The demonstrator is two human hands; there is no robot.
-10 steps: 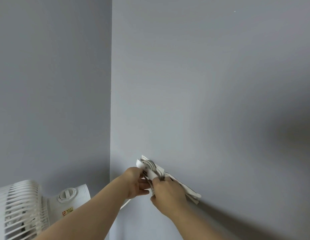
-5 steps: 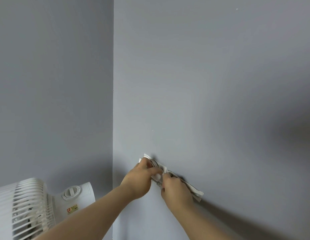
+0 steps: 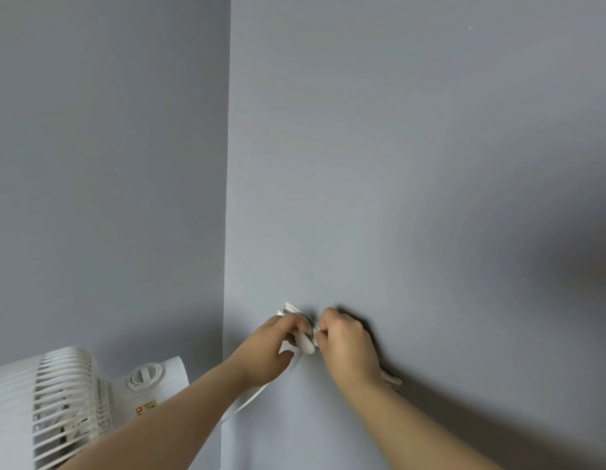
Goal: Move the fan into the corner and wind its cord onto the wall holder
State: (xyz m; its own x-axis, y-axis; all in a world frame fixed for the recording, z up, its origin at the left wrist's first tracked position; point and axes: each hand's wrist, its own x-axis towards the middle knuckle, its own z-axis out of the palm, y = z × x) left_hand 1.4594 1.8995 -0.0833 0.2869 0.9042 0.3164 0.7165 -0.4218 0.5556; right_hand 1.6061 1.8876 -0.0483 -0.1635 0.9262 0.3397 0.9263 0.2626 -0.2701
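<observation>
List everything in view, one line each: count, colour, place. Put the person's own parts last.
walls: two, grey, meeting in a corner left of centre.
fan: one, white, lower left, by the corner.
knob: one, white, on the fan's housing.
sticker: one, red and yellow, below the knob.
wall holder: one, white, on the right-hand wall, mostly behind the hands.
cord: one, white, wound at the wall holder, trailing down-left under the left forearm.
left hand: one, grips the cord at the holder's left end.
right hand: one, pinches the cord at the holder.
</observation>
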